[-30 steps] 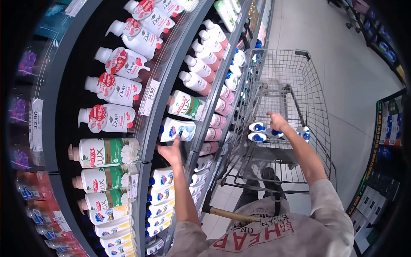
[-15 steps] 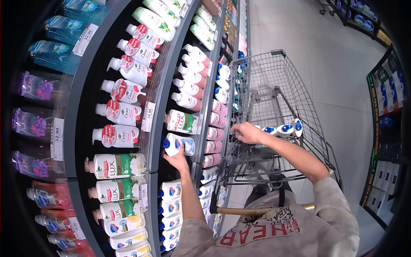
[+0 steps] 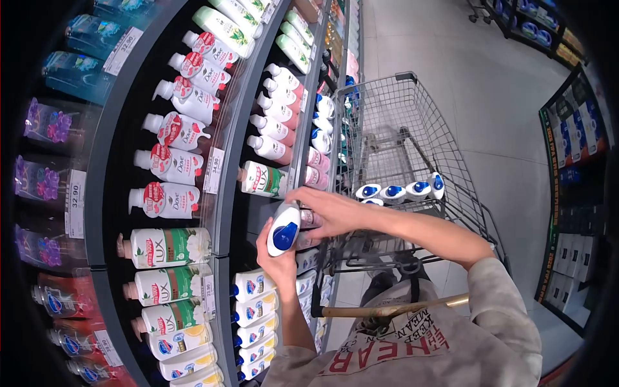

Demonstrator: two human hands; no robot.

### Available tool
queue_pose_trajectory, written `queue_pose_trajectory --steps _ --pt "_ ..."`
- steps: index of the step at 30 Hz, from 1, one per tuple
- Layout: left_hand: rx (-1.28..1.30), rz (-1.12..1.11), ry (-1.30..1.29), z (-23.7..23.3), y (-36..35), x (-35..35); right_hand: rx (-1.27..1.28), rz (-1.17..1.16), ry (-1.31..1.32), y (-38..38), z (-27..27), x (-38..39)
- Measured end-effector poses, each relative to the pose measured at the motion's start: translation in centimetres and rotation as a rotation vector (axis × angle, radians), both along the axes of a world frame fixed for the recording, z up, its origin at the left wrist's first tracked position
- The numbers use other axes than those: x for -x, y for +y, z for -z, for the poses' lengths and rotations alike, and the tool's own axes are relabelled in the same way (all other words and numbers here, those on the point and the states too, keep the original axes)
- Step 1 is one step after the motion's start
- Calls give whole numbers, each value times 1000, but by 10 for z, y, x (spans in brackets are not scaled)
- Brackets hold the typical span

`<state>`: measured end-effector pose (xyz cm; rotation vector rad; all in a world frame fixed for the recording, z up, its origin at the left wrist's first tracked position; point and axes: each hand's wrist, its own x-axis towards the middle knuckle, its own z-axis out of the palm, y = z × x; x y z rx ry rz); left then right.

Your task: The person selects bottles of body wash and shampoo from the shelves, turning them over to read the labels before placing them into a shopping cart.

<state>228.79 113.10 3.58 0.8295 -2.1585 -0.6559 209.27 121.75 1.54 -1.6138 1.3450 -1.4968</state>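
My left hand (image 3: 278,261) is closed around a white body wash bottle (image 3: 277,240), its blue cap (image 3: 285,236) facing up toward me. Over the shelf edge, my right hand (image 3: 329,216) reaches across to the bottle. Its fingers are apart, with the fingertips close to the bottle's upper end; whether they touch it is hard to tell. Pink bottles (image 3: 311,219) on the shelf show between the right thumb and fingers. Similar white bottles with blue caps (image 3: 393,191) stand in the wire shopping cart (image 3: 445,122).
Shelves on the left hold Dove bottles (image 3: 169,164), Lux bottles (image 3: 171,247) and white bottles with yellow labels (image 3: 184,342). The cart's handle (image 3: 380,309) is right in front of my body. A dark display stand (image 3: 574,168) is at the right, across the tiled floor (image 3: 496,116).
My left hand has lifted the white bottle off the shelf and turned its cap toward me. My right hand has moved left from above the cart to beside the bottle.
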Motion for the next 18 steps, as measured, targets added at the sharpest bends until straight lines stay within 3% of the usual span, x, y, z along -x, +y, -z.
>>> queue_pose_trajectory --steps 2,4,8,12,14,17,18 --pt "-9 56 -20 1 11 17 117 50 95 10 -21 16" --pt "-165 142 36 2 24 35 -17 -111 208 22 -32 31" --pt "-418 251 47 15 45 78 -231 25 252 50 -35 53" --pt "-263 431 101 50 50 108 -207 252 251 78 -8 72" --pt "-422 337 -3 49 59 107 -373 323 144 85 5 80" --pt "-355 267 -86 70 63 89 -440 494 43 87 44 93" --pt "-288 372 -380 76 62 82 -492 539 -51 86 58 98"
